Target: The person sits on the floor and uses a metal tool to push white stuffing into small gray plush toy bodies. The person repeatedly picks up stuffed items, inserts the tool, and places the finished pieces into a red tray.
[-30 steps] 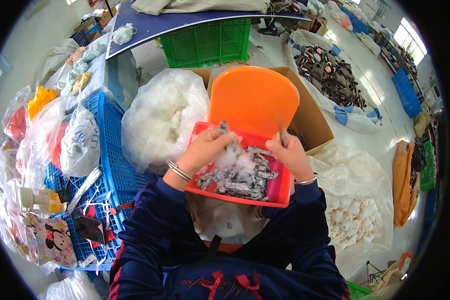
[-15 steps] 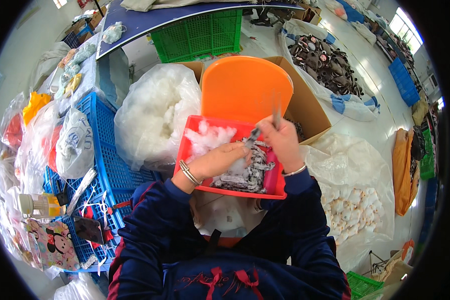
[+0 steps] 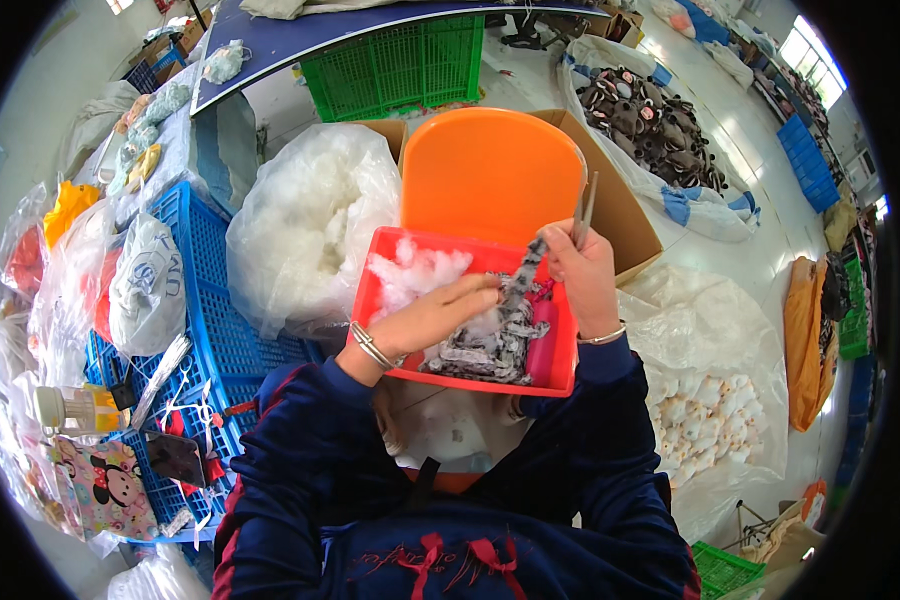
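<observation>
My right hand point(image 3: 585, 275) is closed round metal tweezers point(image 3: 587, 208), whose two prongs point up and away. The same hand pinches one end of a grey-and-black striped plush strip point(image 3: 518, 285), which hangs down to the left. My left hand point(image 3: 432, 320) has its fingers stretched out close to the strip; whether they touch it I cannot tell. Below both hands is a red tray point(image 3: 462, 381). White stuffing point(image 3: 415, 275) lies in its left part, and a heap of similar striped pieces point(image 3: 485, 360) fills the middle. Some stuffing shows under my left fingers.
A clear bag of white stuffing point(image 3: 315, 220) stands left of the tray. Behind it are an orange stool seat point(image 3: 492, 175) and a cardboard box point(image 3: 625, 235). Blue crates point(image 3: 215, 330) hold odds and ends on the left. Small white pieces point(image 3: 705, 420) lie on plastic sheeting at right.
My right hand has moved up and right, drawing the striped strip out from my left hand. My left fingers have straightened and let go of it. The tweezers have tilted to the right.
</observation>
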Demonstrator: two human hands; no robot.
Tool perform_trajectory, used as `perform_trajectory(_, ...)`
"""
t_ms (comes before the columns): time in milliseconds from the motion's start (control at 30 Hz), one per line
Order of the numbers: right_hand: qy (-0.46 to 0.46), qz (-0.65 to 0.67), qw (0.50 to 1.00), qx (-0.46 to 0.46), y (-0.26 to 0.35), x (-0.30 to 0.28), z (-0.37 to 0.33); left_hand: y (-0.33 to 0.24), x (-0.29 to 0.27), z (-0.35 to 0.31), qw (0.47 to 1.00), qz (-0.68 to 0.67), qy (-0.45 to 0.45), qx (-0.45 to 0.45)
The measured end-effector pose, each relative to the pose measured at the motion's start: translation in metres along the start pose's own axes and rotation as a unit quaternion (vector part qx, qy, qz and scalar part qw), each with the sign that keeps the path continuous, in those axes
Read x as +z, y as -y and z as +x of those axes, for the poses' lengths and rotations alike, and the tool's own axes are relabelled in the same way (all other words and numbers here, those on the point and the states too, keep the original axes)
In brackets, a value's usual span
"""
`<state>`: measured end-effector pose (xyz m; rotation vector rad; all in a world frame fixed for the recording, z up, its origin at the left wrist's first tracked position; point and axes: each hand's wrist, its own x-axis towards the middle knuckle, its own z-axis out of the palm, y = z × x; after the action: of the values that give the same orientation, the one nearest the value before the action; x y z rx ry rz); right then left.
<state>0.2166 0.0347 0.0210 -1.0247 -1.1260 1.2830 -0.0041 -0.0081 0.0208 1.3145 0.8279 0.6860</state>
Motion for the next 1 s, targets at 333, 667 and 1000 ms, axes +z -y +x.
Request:
perform_trajectory(333,-0.017,0.017,1.0,-0.009,-0.011,-0.001,0.0,0.007,0.011,0.009,0.992,-0.106,0.059,-0.021)
perform_trajectory(667,-0.064,0.054,0.996,-0.026,-0.006,-0.013,0.007,0.012,-0.009,0.004,0.997,0.011,0.078,-0.022)
perform_trajectory(1000,-0.043,0.085,0.995,0.012,-0.014,0.0,0.001,0.01,0.0,0.009,0.998,-0.041,0.002,-0.055)
